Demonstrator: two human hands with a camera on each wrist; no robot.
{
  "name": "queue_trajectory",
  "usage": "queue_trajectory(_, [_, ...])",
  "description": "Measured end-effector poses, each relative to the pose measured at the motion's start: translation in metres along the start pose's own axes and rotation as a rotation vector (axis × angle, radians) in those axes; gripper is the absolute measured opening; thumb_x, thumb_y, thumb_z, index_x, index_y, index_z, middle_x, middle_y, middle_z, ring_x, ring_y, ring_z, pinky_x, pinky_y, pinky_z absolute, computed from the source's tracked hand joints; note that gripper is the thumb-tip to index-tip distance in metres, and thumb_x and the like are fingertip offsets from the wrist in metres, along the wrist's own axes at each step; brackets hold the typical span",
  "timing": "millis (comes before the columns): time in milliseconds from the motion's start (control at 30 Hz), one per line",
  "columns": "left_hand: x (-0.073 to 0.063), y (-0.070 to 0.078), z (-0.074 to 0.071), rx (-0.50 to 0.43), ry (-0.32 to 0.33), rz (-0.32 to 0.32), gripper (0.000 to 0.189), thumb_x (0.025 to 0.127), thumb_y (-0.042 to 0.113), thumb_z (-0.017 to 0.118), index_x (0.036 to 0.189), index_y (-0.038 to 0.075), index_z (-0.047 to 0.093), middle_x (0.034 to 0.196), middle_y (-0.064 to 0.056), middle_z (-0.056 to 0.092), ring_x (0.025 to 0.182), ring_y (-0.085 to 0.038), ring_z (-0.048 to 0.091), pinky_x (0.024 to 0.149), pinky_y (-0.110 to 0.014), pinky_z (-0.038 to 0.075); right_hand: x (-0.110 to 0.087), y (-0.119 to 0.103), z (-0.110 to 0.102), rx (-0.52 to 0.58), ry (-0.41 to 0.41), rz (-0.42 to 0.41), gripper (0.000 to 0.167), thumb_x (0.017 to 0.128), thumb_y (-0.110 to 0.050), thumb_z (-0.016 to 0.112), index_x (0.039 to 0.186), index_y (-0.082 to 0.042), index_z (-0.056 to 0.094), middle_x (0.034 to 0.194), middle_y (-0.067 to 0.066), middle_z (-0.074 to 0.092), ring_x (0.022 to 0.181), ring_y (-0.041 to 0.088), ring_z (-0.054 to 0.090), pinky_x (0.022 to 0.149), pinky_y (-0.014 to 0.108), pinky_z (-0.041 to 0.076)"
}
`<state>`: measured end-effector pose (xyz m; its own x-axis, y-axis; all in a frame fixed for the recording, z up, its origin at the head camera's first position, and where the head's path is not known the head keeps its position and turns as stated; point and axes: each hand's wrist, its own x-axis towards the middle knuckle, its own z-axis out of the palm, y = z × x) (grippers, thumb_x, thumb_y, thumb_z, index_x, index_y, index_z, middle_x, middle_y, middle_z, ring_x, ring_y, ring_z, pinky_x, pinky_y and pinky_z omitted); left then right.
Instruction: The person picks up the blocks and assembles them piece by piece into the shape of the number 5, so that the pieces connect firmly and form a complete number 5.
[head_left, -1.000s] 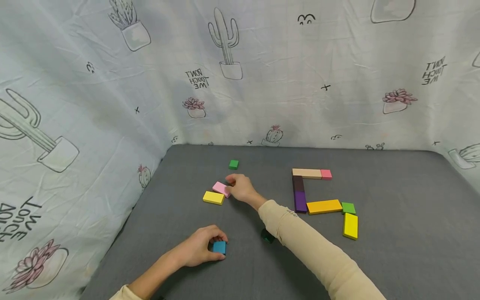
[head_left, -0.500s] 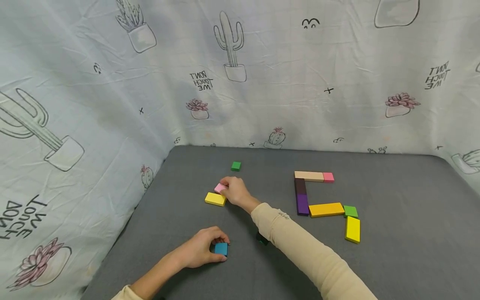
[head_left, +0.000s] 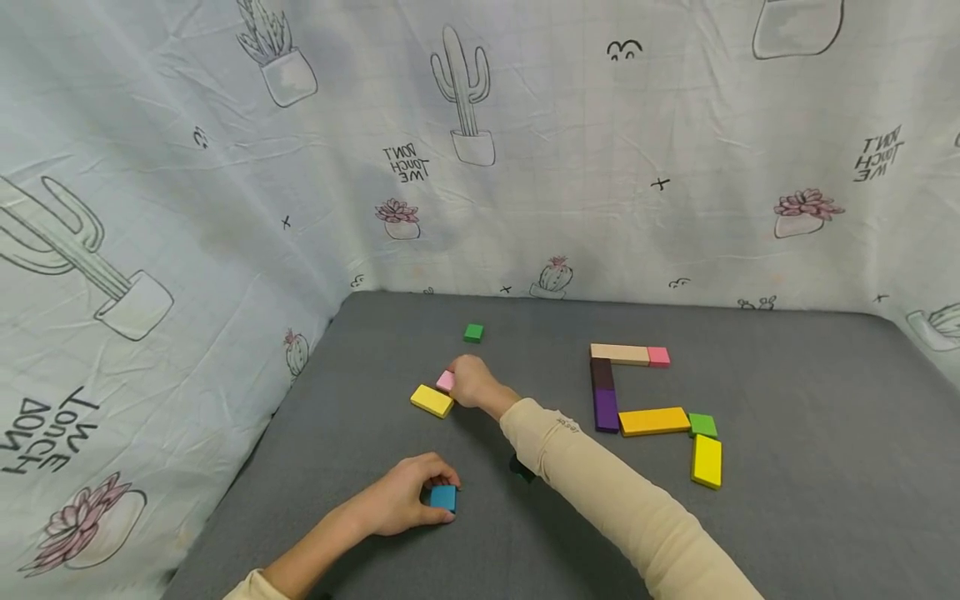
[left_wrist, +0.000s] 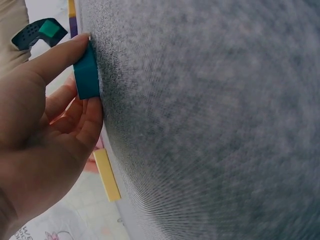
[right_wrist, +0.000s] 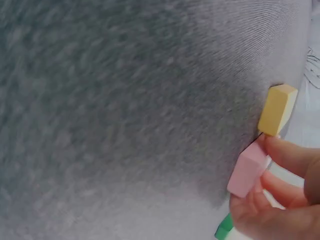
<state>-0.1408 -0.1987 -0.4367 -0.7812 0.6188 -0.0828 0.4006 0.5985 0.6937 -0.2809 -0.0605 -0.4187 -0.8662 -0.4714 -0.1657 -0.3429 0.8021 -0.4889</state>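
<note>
My left hand (head_left: 401, 497) pinches a small blue block (head_left: 443, 497) between thumb and fingers, low on the grey cloth. The left wrist view confirms the grip, with the thumb at one end of the blue block (left_wrist: 87, 75) and a finger at the other. Farther forward, my right hand (head_left: 476, 385) grips a pink block (head_left: 446, 381), mostly covered by the fingers in the head view. In the right wrist view the pink block (right_wrist: 248, 167) is held between thumb and fingertips, close to the cloth. A yellow block (head_left: 432, 401) lies just beside it.
A green block (head_left: 473, 333) lies beyond the right hand. To the right, a bent line of blocks includes beige (head_left: 619, 355), coral pink (head_left: 658, 357), purple (head_left: 606, 411), orange (head_left: 655, 422), light green (head_left: 702, 426) and yellow (head_left: 707, 461). A patterned curtain (head_left: 570, 167) stands behind.
The fingers of my right hand have come round the pink block, which has shifted slightly right against the yellow one. My left hand stays on the blue block. The head view has shifted slightly.
</note>
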Motion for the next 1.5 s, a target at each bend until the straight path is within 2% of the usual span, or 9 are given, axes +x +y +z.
queue_trajectory(133, [0.0, 0.0, 0.001, 0.006, 0.003, 0.003, 0.028, 0.082, 0.021, 0.077, 0.104, 0.011, 0.063, 0.097, 0.009, 0.054, 0.085, -0.004, 0.052, 0.076, -0.024, 0.047, -0.001, 0.001, -0.001, -0.017, -0.006, 0.022, 0.024, 0.092, -0.005, 0.06, 0.115, 0.002, 0.064, 0.107, 0.011, 0.063, 0.1, 0.022, 0.055, 0.086, 0.03, 0.045])
queue_trajectory(233, [0.0, 0.0, 0.001, 0.004, 0.002, -0.004, 0.028, 0.082, 0.022, 0.077, 0.104, 0.012, 0.063, 0.096, 0.01, 0.054, 0.085, -0.004, 0.052, 0.076, -0.025, 0.047, -0.003, 0.005, -0.003, 0.077, 0.017, 0.021, 0.026, 0.091, -0.004, 0.061, 0.117, 0.003, 0.061, 0.105, 0.011, 0.061, 0.095, 0.021, 0.055, 0.082, 0.03, 0.046])
queue_trajectory(400, [-0.001, 0.0, 0.0, 0.0, -0.002, -0.02, 0.029, 0.082, 0.022, 0.077, 0.104, 0.012, 0.063, 0.097, 0.01, 0.054, 0.085, -0.004, 0.052, 0.076, -0.025, 0.047, -0.006, 0.017, -0.008, 0.433, 0.053, 0.027, 0.035, 0.091, 0.0, 0.061, 0.125, 0.005, 0.053, 0.107, 0.015, 0.059, 0.089, 0.022, 0.055, 0.076, 0.032, 0.048])
queue_trajectory(533, [-0.001, 0.001, 0.0, 0.0, 0.002, -0.019, 0.028, 0.082, 0.022, 0.078, 0.104, 0.012, 0.063, 0.096, 0.01, 0.054, 0.085, -0.004, 0.052, 0.076, -0.025, 0.047, -0.005, 0.028, -0.015, 0.725, 0.054, 0.086, 0.044, 0.092, -0.001, 0.061, 0.132, 0.006, 0.048, 0.118, 0.017, 0.056, 0.097, 0.024, 0.056, 0.08, 0.033, 0.05])
queue_trajectory(700, [-0.001, 0.001, 0.0, 0.004, 0.003, -0.02, 0.028, 0.082, 0.022, 0.078, 0.104, 0.013, 0.063, 0.096, 0.01, 0.054, 0.085, -0.004, 0.051, 0.076, -0.025, 0.047, -0.006, 0.041, -0.026, 1.012, 0.041, 0.169, 0.049, 0.093, -0.003, 0.06, 0.138, 0.005, 0.042, 0.124, 0.017, 0.053, 0.101, 0.022, 0.054, 0.088, 0.035, 0.047])
queue_trajectory(800, [-0.001, 0.0, 0.0, 0.0, -0.005, -0.03, 0.029, 0.082, 0.023, 0.077, 0.104, 0.013, 0.063, 0.097, 0.01, 0.054, 0.085, -0.005, 0.051, 0.076, -0.025, 0.046, -0.008, 0.049, -0.034, 1.126, 0.014, 0.181, 0.047, 0.095, -0.002, 0.057, 0.139, 0.004, 0.041, 0.124, 0.017, 0.052, 0.099, 0.021, 0.054, 0.091, 0.04, 0.045])
queue_trajectory(1033, [0.0, -0.001, 0.0, -0.001, -0.016, -0.047, 0.03, 0.083, 0.025, 0.077, 0.106, 0.014, 0.062, 0.098, 0.01, 0.054, 0.086, -0.005, 0.051, 0.076, -0.025, 0.046, -0.015, 0.071, -0.048, 1.218, 0.001, 0.198, 0.046, 0.094, -0.002, 0.058, 0.137, 0.004, 0.042, 0.124, 0.018, 0.051, 0.103, 0.024, 0.054, 0.094, 0.043, 0.043])
queue_trajectory(1300, [0.0, 0.0, 0.0, 0.004, -0.016, -0.051, 0.03, 0.083, 0.025, 0.077, 0.106, 0.014, 0.062, 0.098, 0.011, 0.054, 0.087, -0.005, 0.051, 0.077, -0.026, 0.046, -0.026, 0.085, -0.055, 1.275, -0.026, 0.3, 0.049, 0.095, -0.003, 0.058, 0.139, 0.006, 0.037, 0.124, 0.017, 0.048, 0.102, 0.023, 0.051, 0.096, 0.045, 0.041])
queue_trajectory(1500, [0.001, 0.002, 0.0, 0.018, -0.018, -0.049, 0.03, 0.083, 0.025, 0.077, 0.106, 0.014, 0.062, 0.098, 0.011, 0.054, 0.087, -0.005, 0.051, 0.078, -0.026, 0.046, -0.033, 0.096, -0.058, 1.351, -0.011, 0.268, 0.047, 0.097, -0.004, 0.055, 0.139, 0.002, 0.035, 0.117, 0.015, 0.047, 0.096, 0.022, 0.052, 0.091, 0.044, 0.046])
